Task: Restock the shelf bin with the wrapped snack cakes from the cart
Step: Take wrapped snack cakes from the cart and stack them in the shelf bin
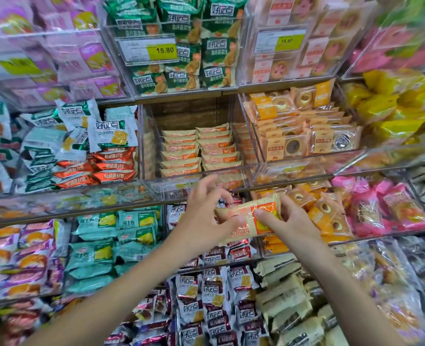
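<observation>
A tan and orange wrapped snack cake is held level in front of the shelves, just below the clear shelf bin. My right hand grips its right end, thumb on the orange label. My left hand holds its left end, with the upper fingers spread and lifted off. Inside the bin lie two neat stacks of the same cakes, with bare wood showing above and behind them. The cart is out of view.
Clear acrylic bins full of wrapped snacks surround the target: white, green and red packs to the left, orange ring cakes to the right, green packs with a 15.80 price tag above, dark red packs below.
</observation>
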